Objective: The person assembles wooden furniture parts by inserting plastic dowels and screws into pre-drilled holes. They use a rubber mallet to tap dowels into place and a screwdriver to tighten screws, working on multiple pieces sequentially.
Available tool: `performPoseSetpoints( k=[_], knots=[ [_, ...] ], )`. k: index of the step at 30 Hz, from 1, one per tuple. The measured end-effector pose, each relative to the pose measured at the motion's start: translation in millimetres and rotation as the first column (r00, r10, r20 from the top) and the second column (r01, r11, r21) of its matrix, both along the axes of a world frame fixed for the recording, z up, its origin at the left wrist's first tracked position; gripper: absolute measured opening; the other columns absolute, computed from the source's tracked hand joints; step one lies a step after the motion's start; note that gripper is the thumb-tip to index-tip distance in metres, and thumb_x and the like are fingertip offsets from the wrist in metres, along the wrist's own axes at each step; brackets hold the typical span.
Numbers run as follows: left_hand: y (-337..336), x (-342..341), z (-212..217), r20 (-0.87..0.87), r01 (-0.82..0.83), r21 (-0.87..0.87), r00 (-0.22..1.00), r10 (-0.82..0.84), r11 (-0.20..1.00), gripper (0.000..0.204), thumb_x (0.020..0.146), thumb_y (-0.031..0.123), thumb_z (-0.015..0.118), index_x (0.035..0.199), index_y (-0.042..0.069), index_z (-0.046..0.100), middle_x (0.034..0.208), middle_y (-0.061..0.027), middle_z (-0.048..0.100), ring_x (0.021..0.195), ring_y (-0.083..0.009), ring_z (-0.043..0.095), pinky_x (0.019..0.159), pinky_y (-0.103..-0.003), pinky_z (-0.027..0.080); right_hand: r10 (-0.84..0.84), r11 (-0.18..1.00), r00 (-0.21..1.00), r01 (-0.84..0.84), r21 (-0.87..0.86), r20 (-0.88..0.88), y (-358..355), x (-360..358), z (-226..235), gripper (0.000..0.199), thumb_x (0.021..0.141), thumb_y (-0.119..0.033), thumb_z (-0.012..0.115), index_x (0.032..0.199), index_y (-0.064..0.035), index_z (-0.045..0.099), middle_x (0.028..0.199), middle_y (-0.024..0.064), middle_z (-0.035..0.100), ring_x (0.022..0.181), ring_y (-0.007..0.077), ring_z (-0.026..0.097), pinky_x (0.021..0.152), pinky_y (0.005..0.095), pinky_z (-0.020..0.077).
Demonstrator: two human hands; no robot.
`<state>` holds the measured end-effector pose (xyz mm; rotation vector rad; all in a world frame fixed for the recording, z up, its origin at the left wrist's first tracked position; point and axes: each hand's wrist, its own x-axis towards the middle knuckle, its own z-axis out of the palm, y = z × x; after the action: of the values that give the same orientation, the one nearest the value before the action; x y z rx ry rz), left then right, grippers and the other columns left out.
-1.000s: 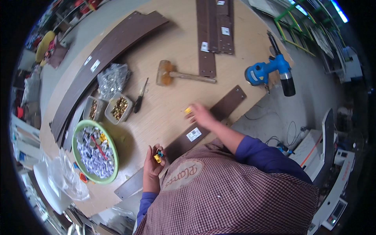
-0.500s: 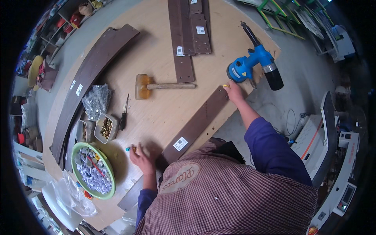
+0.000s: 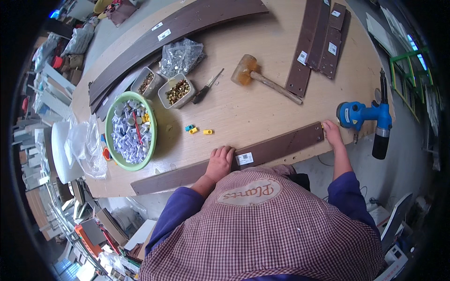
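Observation:
A long brown board (image 3: 276,146) lies along the near edge of the table, with a white label near its middle and holes at its right end. My left hand (image 3: 220,164) is closed over the board just left of the label, its fingers bent over the far edge. At the right end, my right hand (image 3: 333,133) is closed, and a small yellow plastic piece (image 3: 322,125) shows at its fingertips against the board. Beyond my left hand lie a teal plastic piece (image 3: 189,127) and two yellow pieces, one a yellow block (image 3: 208,132) apart.
A rubber mallet (image 3: 274,85), a screwdriver (image 3: 207,87), a tub of brass fittings (image 3: 162,96) and a green basin (image 3: 155,133) of white plastic parts stand on the table. A blue power tool (image 3: 365,114) is at right. A stack of brown boards (image 3: 300,70) and a curved board (image 3: 206,23) lie beyond.
My left hand has gone from the tabletop onto the board. The teal and yellow pieces that were by its fingers now lie loose. My right hand stays at the board's end; the view has turned.

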<state>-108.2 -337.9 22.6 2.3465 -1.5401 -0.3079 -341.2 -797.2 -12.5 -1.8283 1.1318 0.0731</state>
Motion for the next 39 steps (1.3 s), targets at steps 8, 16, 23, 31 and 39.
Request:
performPoseSetpoints(
  k=[8,16,23,31,39],
  knots=[
    [44,26,28,-0.228,0.019,0.142,0.974,0.014,0.990,0.071,0.070,0.026,0.074,0.130,-0.001,0.046,0.119,-0.0189,0.056,0.114,-0.0354,0.054,0.100,-0.044,0.041,0.140,0.977,0.988,-0.148,0.155,0.062,43,6,29,0.017,0.096,-0.019,0.057,0.098,-0.0026,0.062,0.084,0.0039,0.060,0.073,0.0105,0.055,0.066,0.0269,0.0452],
    [51,33,17,-0.254,0.036,0.131,0.967,-0.002,0.991,0.073,0.067,0.018,0.075,0.131,-0.001,0.045,0.121,-0.0199,0.054,0.115,-0.0361,0.053,0.101,-0.044,0.041,-0.347,0.927,0.901,0.371,-0.048,0.260,85,38,-6,0.021,0.093,-0.017,0.065,0.105,-0.0002,0.062,0.094,0.0059,0.065,0.086,0.0119,0.059,0.077,0.0272,0.0477],
    [70,45,23,-0.282,-0.029,0.171,0.956,0.078,0.985,0.085,0.062,0.027,0.081,0.134,0.001,0.044,0.127,-0.0190,0.051,0.120,-0.0366,0.049,0.104,-0.046,0.039,-0.126,0.890,0.991,0.136,-0.436,0.051,148,62,15,0.043,0.087,-0.024,0.070,0.123,-0.0009,0.061,0.119,0.0211,0.063,0.110,0.0333,0.060,0.096,0.0410,0.0461],
    [96,51,23,-0.183,-0.113,0.250,0.970,0.161,0.962,0.088,0.062,0.027,0.080,0.138,0.004,0.043,0.131,-0.0166,0.046,0.128,-0.0360,0.041,0.109,-0.049,0.032,0.504,0.858,0.826,-0.445,-0.257,0.251,265,211,37,0.028,0.097,-0.026,0.047,0.109,-0.0053,0.063,0.104,0.0175,0.065,0.096,0.0381,0.061,0.082,0.0488,0.0489],
    [86,30,-7,0.005,-0.163,0.138,0.986,0.164,0.977,0.098,0.065,0.040,0.082,0.145,0.004,0.039,0.127,-0.0162,0.048,0.122,-0.0352,0.045,0.105,-0.050,0.034,0.852,0.469,0.522,-0.742,-0.478,0.025,335,285,5,0.018,0.087,-0.013,0.054,0.101,-0.0060,0.063,0.101,0.0170,0.061,0.088,0.0335,0.067,0.069,0.0441,0.0573]
  ],
)
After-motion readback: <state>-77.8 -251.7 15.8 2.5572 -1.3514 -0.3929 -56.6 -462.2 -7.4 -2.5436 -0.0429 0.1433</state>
